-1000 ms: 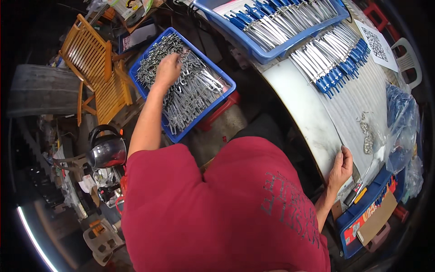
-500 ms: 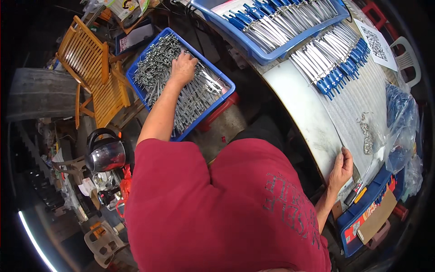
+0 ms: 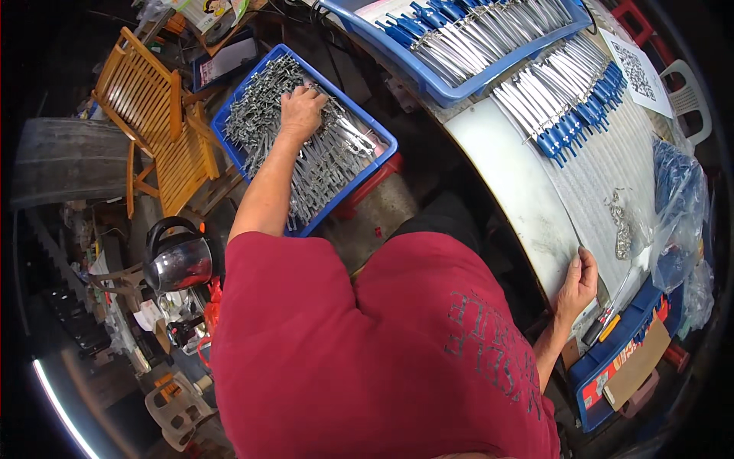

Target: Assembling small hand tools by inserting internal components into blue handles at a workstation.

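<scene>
My left hand (image 3: 301,111) reaches down into a blue crate (image 3: 378,138) full of grey metal rods (image 3: 321,164). Its fingers are curled over a bunch of the rods; I cannot tell whether it grips them. My right hand (image 3: 577,284) rests flat at the near edge of the white worktable (image 3: 512,183), fingers apart, holding nothing. Rows of metal tools with blue handles (image 3: 569,96) lie on the table beyond it.
A second blue tray (image 3: 428,80) of blue-handled tools sits at the back. A wooden folding chair (image 3: 153,122) stands left of the crate, a metal kettle (image 3: 177,260) below it. Clear plastic bags (image 3: 677,206) lie at the table's right; a blue box (image 3: 612,367) sits under my right hand.
My left hand has shifted across the rods in the blue crate, toward its middle. My right hand has stayed at the table edge.
</scene>
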`<state>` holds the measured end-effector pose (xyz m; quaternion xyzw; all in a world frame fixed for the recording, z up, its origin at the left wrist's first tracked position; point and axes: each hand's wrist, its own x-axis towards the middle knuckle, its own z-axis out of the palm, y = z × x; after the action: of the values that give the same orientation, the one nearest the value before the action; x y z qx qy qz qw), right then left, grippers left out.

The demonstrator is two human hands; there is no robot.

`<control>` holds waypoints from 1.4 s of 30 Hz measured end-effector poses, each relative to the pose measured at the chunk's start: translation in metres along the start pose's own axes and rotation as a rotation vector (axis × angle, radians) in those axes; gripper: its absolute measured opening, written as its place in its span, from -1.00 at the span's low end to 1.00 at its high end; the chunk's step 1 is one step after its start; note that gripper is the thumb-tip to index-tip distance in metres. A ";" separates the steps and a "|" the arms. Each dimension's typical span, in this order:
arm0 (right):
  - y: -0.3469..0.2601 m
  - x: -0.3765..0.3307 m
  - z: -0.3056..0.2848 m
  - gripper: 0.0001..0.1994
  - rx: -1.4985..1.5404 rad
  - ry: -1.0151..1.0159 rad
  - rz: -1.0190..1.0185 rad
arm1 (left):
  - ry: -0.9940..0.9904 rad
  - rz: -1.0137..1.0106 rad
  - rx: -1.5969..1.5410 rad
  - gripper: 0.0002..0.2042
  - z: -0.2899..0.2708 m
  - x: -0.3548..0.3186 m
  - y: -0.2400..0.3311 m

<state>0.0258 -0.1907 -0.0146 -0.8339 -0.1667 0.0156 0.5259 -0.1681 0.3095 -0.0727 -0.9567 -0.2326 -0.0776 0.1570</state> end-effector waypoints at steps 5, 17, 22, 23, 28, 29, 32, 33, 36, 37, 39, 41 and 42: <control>0.003 0.000 -0.002 -0.76 0.010 -0.007 0.029 | 0.201 -0.106 -0.082 -0.83 -0.002 -0.002 -0.008; 0.005 0.000 -0.001 -0.79 -0.034 0.030 -0.038 | 0.422 -0.353 -0.391 -0.90 0.010 -0.006 -0.026; 0.005 0.000 -0.002 -0.76 -0.034 0.001 0.024 | 0.446 -0.463 -0.612 -0.90 0.013 -0.011 -0.023; 0.004 0.000 -0.002 -0.76 -0.033 0.000 0.024 | 0.445 -0.496 -0.659 -0.90 0.012 -0.012 -0.022; 0.001 -0.001 -0.002 -0.75 -0.063 0.002 0.022 | 0.449 -0.352 -0.488 -0.90 0.009 -0.023 -0.010; 0.001 0.000 -0.002 -0.75 -0.063 0.003 0.022 | 0.475 -0.307 -0.440 -0.89 0.007 -0.026 -0.004; 0.001 0.000 -0.001 -0.76 -0.050 0.000 0.016 | 0.448 -0.327 -0.462 -0.88 0.003 -0.033 0.009; 0.002 0.000 -0.002 -0.76 -0.053 0.002 0.019 | 0.431 -0.342 -0.453 -0.87 0.002 -0.035 0.012; 0.001 0.002 -0.001 -0.76 -0.064 -0.003 0.015 | 0.419 -0.324 -0.419 -0.85 0.004 -0.042 0.017; 0.001 0.002 -0.001 -0.76 -0.071 -0.005 0.010 | 0.392 -0.297 -0.370 -0.85 0.005 -0.044 0.018; 0.001 0.002 0.001 -0.76 -0.055 0.005 0.016 | 0.389 -0.296 -0.369 -0.84 0.007 -0.047 0.021; 0.001 0.001 0.000 -0.76 -0.041 0.007 0.022 | 0.382 -0.300 -0.366 -0.83 0.003 -0.053 0.025; -0.001 0.001 -0.001 -0.76 -0.066 0.000 0.016 | 0.371 -0.300 -0.347 -0.83 -0.001 -0.056 0.026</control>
<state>0.0263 -0.1912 -0.0131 -0.8521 -0.1604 0.0142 0.4979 -0.2051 0.2639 -0.0911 -0.8936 -0.3222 -0.3120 0.0177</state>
